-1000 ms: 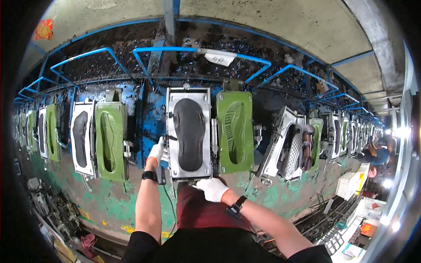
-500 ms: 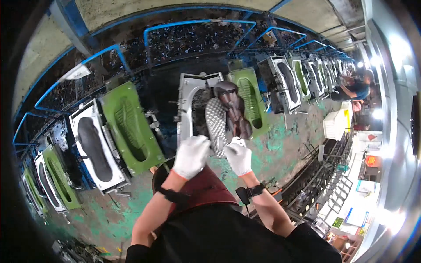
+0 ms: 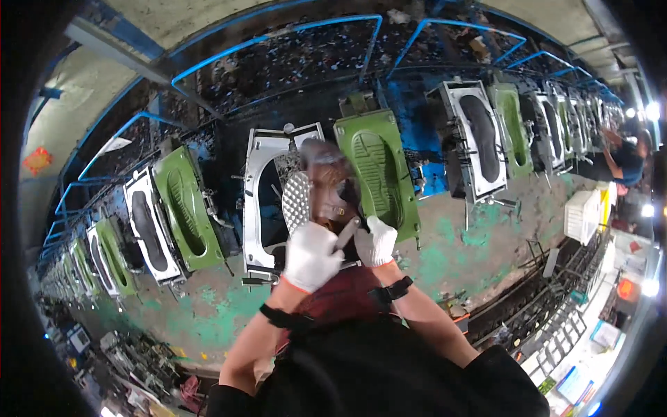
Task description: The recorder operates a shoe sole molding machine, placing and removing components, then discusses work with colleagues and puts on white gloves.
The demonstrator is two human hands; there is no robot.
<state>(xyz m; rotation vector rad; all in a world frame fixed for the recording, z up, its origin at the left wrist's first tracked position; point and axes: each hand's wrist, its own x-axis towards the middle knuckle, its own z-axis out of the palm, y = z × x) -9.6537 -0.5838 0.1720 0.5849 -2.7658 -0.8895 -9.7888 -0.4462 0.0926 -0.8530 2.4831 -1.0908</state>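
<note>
A brown shoe upper [image 3: 338, 198] with a small buckle, blurred by motion, stands over the mould in front of me. Beside it on the left is a grey studded sole-shaped piece [image 3: 297, 199]. Both lie between a silver mould frame [image 3: 256, 208] and an open green sole mould [image 3: 405, 167]. My left hand [image 3: 314, 258], in a white glove, is closed at the upper's near end, one finger stretched along it. My right hand [image 3: 376, 242], also gloved, is closed beside that end, near the green mould's lower edge. What its fingertips pinch is hidden.
More silver moulds [image 3: 479, 139] and green moulds [image 3: 184, 208] stand in a row on both sides. Blue rails [image 3: 278, 38] run behind them. To the right are a white crate [image 3: 582, 215] and a black metal rack [image 3: 549, 299]. Another person [image 3: 629, 160] stands far right.
The view has turned, and the moulds sit further left. The brown upper has shifted and blurred, and my left hand has come up against its near end. My right hand stays close by.
</note>
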